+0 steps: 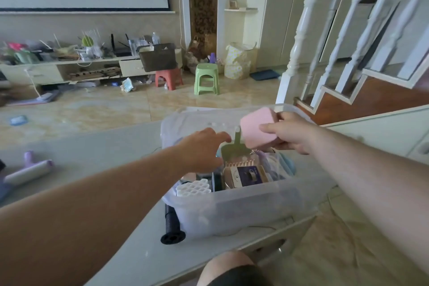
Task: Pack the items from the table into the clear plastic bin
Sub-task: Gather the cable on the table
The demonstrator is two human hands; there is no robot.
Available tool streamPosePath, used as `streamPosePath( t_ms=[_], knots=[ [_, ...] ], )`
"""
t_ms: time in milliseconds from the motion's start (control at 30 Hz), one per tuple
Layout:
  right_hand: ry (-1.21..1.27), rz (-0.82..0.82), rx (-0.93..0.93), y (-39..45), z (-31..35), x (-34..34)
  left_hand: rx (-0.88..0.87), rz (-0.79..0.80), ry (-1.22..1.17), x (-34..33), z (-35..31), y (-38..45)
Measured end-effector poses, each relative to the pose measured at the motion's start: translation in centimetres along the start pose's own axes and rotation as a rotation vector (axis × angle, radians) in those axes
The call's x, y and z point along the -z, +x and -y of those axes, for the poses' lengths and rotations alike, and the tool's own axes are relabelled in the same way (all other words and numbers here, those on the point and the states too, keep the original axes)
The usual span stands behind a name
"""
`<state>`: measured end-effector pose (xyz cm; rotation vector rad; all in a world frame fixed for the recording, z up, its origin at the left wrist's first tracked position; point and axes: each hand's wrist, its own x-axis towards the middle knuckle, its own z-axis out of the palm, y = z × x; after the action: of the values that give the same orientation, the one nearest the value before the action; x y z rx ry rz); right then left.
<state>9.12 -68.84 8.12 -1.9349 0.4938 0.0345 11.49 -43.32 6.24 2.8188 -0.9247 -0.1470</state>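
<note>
The clear plastic bin point(243, 211) stands on the table's right part, packed with several items: a white honeycomb tray point(193, 188), a green scoop point(233, 151) and a brown box with a purple label point(246, 175). My right hand point(290, 133) holds a pink rounded box point(256, 127) above the bin's far right side. My left hand point(204, 146) reaches over the bin's left side with its fingers extended toward the scoop's handle, holding nothing that I can see.
A black ribbed tube point(171, 227) lies on the table against the bin's left wall. A lint roller with a purple handle point(27, 170) lies at the table's far left. My knee point(229, 269) is below the table's near edge. Stair railing point(348, 42) rises at right.
</note>
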Motion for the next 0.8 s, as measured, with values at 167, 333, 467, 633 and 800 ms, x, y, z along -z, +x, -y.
streamPosePath(
  t_ms=[167, 333, 467, 633, 800],
  knots=[
    [-0.802, -0.009, 0.048, 1.1, -1.7, 1.8, 0.163, 0.256, -0.073, -2.5, 0.7, -0.1],
    [-1.02, 0.136, 0.132, 3.4, -0.9, 1.2, 0.157, 0.165, 0.096, -3.0, 0.6, 0.6],
    [-1.12, -0.02, 0.247, 5.6, -1.1, -0.1, 0.068, 0.098, 0.181, -3.0, 0.5, 0.6],
    [-1.164, 0.051, 0.195, 6.4, -3.1, -2.3, -0.054, 0.307, 0.143, -3.9, 0.0, 0.8],
    [-1.274, 0.178, 0.018, 5.8, -3.8, -2.1, -0.038, 0.278, 0.14, -3.6, 0.0, 0.7]
  ],
)
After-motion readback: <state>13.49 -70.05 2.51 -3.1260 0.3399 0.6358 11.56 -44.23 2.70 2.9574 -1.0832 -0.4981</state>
